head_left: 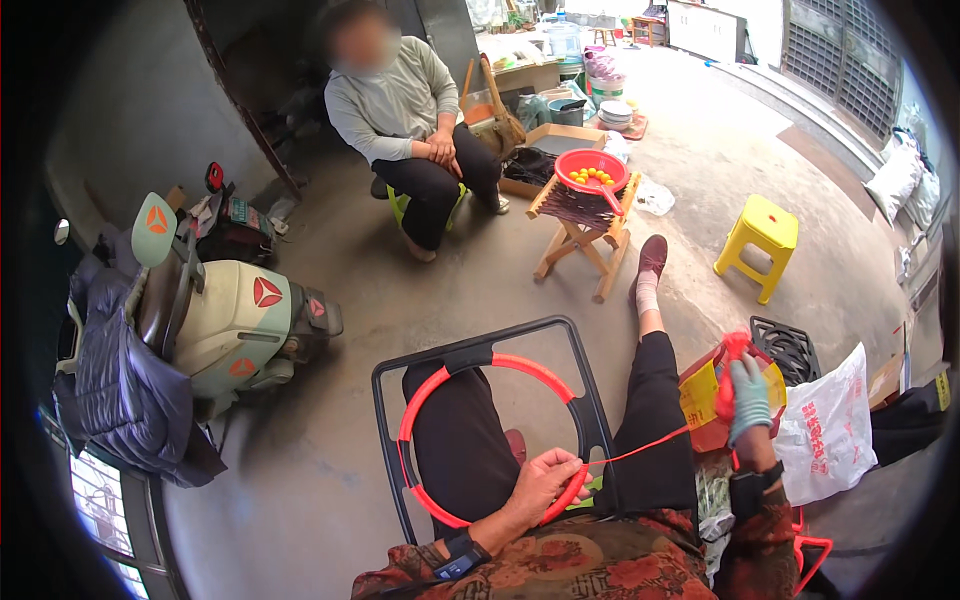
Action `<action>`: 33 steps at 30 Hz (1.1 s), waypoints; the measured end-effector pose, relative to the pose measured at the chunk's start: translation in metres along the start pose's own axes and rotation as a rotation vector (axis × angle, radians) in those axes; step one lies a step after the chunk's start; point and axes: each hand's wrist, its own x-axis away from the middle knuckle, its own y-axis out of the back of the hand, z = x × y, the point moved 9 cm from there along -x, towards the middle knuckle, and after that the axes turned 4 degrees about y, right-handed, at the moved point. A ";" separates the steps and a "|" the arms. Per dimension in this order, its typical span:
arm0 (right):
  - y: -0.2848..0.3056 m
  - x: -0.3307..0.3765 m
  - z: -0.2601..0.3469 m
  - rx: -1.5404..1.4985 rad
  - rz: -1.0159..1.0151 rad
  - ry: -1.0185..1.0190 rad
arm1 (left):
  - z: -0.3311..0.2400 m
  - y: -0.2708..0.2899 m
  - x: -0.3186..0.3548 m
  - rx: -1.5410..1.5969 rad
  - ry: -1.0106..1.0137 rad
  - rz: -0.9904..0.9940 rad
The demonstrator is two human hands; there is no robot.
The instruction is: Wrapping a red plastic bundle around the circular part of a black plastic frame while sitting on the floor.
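Ribbon [645, 448] slants up rightward from the ring [535, 370] to the gloved right hand [749, 398], closed round a red bundle [736, 346]. The left hand [548, 482] pinches the ring's lower right.

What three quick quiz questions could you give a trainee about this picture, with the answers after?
1. Which hand wears a glove: the left hand or the right hand?
2. True or false: a red strip stretches between the two hands.
3. What lies in the red basin?
A) folded cloth
B) small round yellow things
C) metal tools

Key:
1. The right hand.
2. True.
3. B.
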 end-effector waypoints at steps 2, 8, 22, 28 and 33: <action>-0.055 0.021 0.051 0.363 0.040 0.415 | 0.001 0.000 -0.001 -0.029 -0.027 -0.025; -0.227 0.176 0.152 0.805 0.741 1.543 | -0.014 0.022 -0.002 -0.457 -0.320 -0.243; -0.188 0.168 0.126 0.651 1.108 1.104 | -0.020 0.001 0.003 -0.405 -0.262 -0.097; -0.167 0.191 0.105 0.659 1.023 1.037 | -0.007 0.000 -0.010 -0.012 -0.176 0.061; -0.149 0.186 0.096 0.208 1.029 0.594 | 0.003 0.007 -0.001 -0.094 -0.055 -0.015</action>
